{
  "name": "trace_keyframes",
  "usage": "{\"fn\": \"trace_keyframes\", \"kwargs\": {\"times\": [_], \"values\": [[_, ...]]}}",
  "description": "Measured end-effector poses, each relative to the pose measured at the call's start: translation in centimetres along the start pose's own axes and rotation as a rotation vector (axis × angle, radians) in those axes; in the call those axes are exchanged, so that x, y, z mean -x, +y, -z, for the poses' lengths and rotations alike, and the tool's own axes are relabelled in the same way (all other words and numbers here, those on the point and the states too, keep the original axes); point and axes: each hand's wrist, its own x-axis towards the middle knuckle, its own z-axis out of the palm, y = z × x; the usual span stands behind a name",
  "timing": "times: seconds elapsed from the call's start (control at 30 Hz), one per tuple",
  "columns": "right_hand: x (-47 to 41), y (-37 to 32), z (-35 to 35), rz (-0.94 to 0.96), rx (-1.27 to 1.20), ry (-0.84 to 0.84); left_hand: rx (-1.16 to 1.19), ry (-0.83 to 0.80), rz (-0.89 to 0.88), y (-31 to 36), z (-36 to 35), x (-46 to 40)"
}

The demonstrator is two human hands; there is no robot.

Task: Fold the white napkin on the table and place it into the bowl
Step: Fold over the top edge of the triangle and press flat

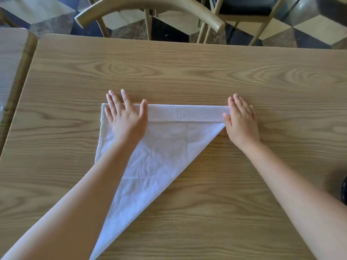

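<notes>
The white napkin (159, 147) lies flat on the wooden table (187, 76), folded into a triangle whose point runs toward the near edge. Its far long edge is turned over into a narrow band. My left hand (125, 119) presses flat on the left end of that band, fingers spread. My right hand (242, 122) rests flat at the band's right tip, thumb on the cloth. Neither hand grips anything. A dark round object (344, 190), cut off at the right edge, may be the bowl; I cannot tell.
A wooden chair (150, 8) stands pushed in at the table's far side, with a second chair (253, 10) behind it to the right. Another table (13, 62) adjoins on the left. The floor beyond is checkered.
</notes>
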Motion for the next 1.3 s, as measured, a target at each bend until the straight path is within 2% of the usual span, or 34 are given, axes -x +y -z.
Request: {"fn": "trace_keyframes", "kwargs": {"times": [0.07, 0.17, 0.37, 0.53, 0.73, 0.93, 1.07, 1.13, 1.3], "values": [[-0.6, 0.3, 0.7, 0.027, -0.012, 0.038, 0.006, 0.052, 0.026, 0.5, -0.3, -0.2], [-1.9, 1.1, 2.2, -0.031, -0.003, 0.04, -0.138, 0.083, -0.048, 0.1, -1.0, 0.0], [-1.2, 3.6, 4.7, -0.082, -0.366, -0.239, -0.232, 0.074, -0.178, -1.0, -1.2, 0.0], [6.1, 4.9, 4.2, -0.11, -0.468, -0.201, -0.244, 0.033, -0.355, -1.6, -0.8, 0.9], [17.6, 3.8, 2.9, -0.231, -0.658, -0.172, -0.326, -0.107, -0.639, -2.1, 0.0, 2.7], [26.0, 2.5, 2.4, -0.23, -0.592, -0.117, -0.357, -0.16, -0.816, -1.2, 0.0, 5.8], [27.8, 2.4, 3.0, -0.055, -0.475, -0.09, -0.362, -0.179, -0.868, -0.9, -0.5, 7.3], [28.4, 2.3, 3.5, 0.014, -0.444, -0.141, -0.359, -0.182, -0.883, -1.0, -0.7, 7.7], [28.5, 1.9, 5.8, 0.012, -0.507, -0.26, -0.321, -0.181, -0.798, -1.2, -0.5, 8.3]]}}
